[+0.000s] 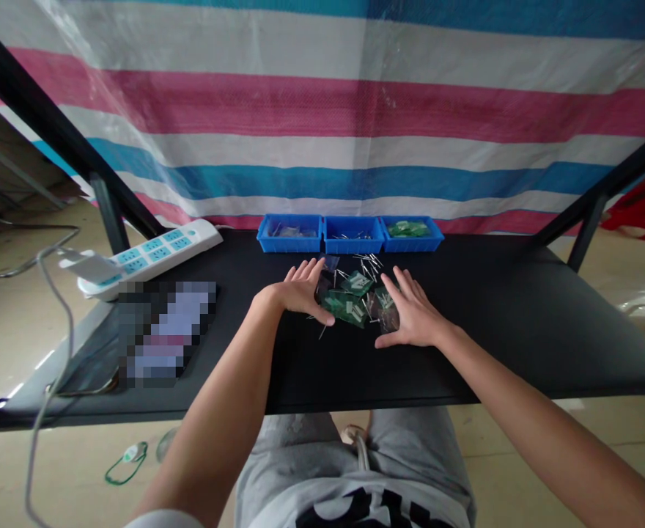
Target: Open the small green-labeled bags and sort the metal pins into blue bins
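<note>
My left hand (303, 290) rests at the left side of a small pile on the black table, fingers spread. Opposite it, my right hand (411, 308) is also open, at the pile's right side. Between them lie green packets (344, 306), a smaller green packet (357, 283) and thin silver pins that look like rivets (370, 265). A clear packet (384, 309) is partly covered by my right hand. Behind the pile stand three blue bins in a row: the left bin (289, 243) holds clear packets, the middle bin (354, 245) silver pins, the right bin (415, 243) green packets.
A white power strip (157, 253) with a plug and cable lies at the table's back left. In front of it are a blurred-out flat item (171, 330) and a dark pouch (94, 352). Black frame bars rise at both sides, and a striped sheet (355, 103) hangs behind.
</note>
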{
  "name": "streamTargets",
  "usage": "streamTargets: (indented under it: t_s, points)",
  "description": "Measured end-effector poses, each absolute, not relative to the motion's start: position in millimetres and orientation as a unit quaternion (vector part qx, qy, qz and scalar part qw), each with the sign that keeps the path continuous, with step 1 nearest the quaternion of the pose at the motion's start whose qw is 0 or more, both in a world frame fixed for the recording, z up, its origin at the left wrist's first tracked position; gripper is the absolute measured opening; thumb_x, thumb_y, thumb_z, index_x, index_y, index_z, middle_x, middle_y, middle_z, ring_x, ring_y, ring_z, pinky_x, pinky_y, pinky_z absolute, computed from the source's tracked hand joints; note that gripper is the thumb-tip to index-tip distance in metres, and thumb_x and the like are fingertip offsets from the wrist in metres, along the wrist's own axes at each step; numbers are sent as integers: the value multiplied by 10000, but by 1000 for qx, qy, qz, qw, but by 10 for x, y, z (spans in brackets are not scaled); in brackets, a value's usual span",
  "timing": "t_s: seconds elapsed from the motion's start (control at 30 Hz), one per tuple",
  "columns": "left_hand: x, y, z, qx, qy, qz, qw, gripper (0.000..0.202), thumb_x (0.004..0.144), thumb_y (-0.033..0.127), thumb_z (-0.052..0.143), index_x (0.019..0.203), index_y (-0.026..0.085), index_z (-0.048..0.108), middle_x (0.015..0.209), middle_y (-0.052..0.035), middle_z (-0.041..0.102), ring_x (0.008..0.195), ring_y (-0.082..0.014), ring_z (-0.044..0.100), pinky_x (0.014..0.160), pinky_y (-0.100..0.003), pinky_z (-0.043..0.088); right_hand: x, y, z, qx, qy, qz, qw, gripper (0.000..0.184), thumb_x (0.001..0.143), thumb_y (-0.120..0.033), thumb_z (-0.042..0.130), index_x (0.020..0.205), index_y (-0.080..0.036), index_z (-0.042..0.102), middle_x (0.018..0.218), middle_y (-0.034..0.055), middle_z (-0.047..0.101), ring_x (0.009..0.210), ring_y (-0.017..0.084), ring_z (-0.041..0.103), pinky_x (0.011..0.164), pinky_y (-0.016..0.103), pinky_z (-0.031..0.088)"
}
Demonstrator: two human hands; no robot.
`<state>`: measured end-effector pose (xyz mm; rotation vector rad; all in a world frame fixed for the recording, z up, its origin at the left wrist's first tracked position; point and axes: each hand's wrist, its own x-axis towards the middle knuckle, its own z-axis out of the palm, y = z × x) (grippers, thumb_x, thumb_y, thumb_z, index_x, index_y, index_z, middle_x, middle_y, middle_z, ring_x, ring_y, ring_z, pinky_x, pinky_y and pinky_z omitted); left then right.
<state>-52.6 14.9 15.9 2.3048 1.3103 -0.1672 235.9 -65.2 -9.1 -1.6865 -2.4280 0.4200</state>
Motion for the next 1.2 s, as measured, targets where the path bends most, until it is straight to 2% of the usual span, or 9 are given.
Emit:
streamTargets:
  t_s: [0.13,0.23,0.33,0.43,0.57,0.7,0.8,1.0,1.2]
  points:
    - [-452,51,143,844,474,-110,224,1555,330,678,791,1545,170,-36,1561,-223,-146,1429,-473,-137,1117,-688,22,2300,-403,-91,-574,-800,150,88,1482,405,-856,683,1555,-173,45,1610,220,-75,1463,463,-62,1156,644,98]
    - [-375,27,121,846,480,-64,224,1534,334,654,810,1547,176,4,1556,-239,-148,1426,-489,-117,1094,-720,42,2300,-220,-100,-555,-811,150,111,1473,392,-835,709,1554,-187,76,1613,225,0,1471,449,-18,1159,639,117]
    - [-328,44,101,854,472,-12,219,1486,372,659,811,1548,185,36,1576,-233,-109,1449,-461,-67,1128,-679,59,2296,-91,-105,-532,-823,159,119,1465,378,-826,723,1550,-181,125,1610,222,69,1475,440,34,1168,621,128]
    - [-304,67,80,863,463,33,199,1430,385,676,811,1541,177,132,1600,-222,-12,1469,-433,-7,1170,-612,68,2285,-6,-113,-507,-833,170,144,1435,396,-840,702,1540,-149,180,1591,234,168,1476,411,118,1179,584,155]
    - [-280,99,34,875,447,72,173,1316,415,709,789,1500,158,289,1595,-227,119,1474,-418,93,1184,-577,104,2249,79,-150,-499,-823,181,203,1260,557,-864,592,1511,-107,268,1549,244,288,1448,380,253,1167,545,238]
    - [-262,142,-8,887,427,85,155,1242,470,736,747,1481,145,334,1581,-220,201,1474,-384,160,1190,-566,107,2176,122,-174,-490,-817,183,243,1069,681,-810,549,1465,-106,369,1498,227,390,1406,358,351,1142,529,305]
    - [-250,157,-10,895,406,96,158,1195,496,726,742,1474,159,352,1565,-201,266,1464,-369,214,1191,-567,110,2128,119,-161,-470,-822,179,265,938,713,-751,587,1416,-146,448,1443,196,470,1347,345,435,1112,524,355]
    - [-198,132,16,904,370,107,185,1176,495,722,753,1464,177,371,1535,-183,346,1448,-344,275,1199,-540,126,2082,50,-94,-410,-833,213,305,755,740,-663,636,1295,-156,570,1306,172,582,1216,325,556,1042,498,439]
    - [-199,145,35,892,358,138,238,1220,409,697,809,1448,207,398,1515,-178,385,1428,-370,309,1193,-557,131,2046,2,-48,-387,-820,239,348,601,766,-564,665,1212,-163,621,1214,152,630,1137,302,603,998,468,475]
